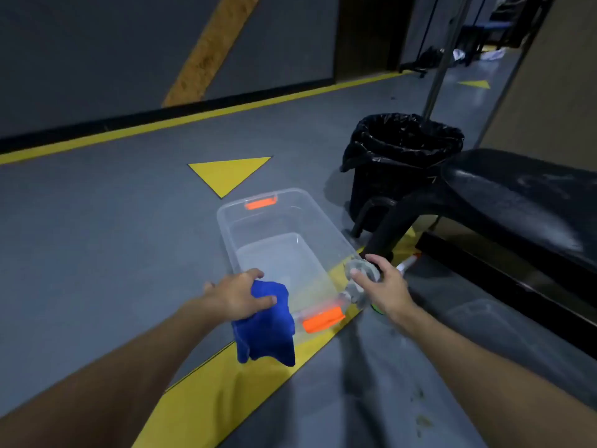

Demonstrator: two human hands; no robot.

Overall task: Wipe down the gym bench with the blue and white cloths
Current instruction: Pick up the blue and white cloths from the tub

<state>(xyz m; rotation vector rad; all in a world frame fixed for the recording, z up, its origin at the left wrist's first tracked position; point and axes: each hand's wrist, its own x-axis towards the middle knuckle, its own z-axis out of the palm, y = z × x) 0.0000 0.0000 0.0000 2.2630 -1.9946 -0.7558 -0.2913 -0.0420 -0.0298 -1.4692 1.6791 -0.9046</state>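
Observation:
My left hand (239, 295) grips a blue cloth (268, 331), which hangs over the near end of a clear plastic bin (226, 221) with orange latches on the floor. Against the bin's right rim, my right hand (384, 286) closes on a pale grey-white crumpled bundle that looks like the white cloth (360, 274). The black padded gym bench (517, 202) stands to the right, its curved black leg (391, 221) coming down just beyond my right hand. The seat shows dusty smears.
A bin lined with a black bag (403, 147) stands behind the bench leg, with a metal pole rising from it. A small white-and-orange object (408, 262) lies by the leg. Yellow floor markings (229, 174) cross the grey floor. A dark wall runs along the left.

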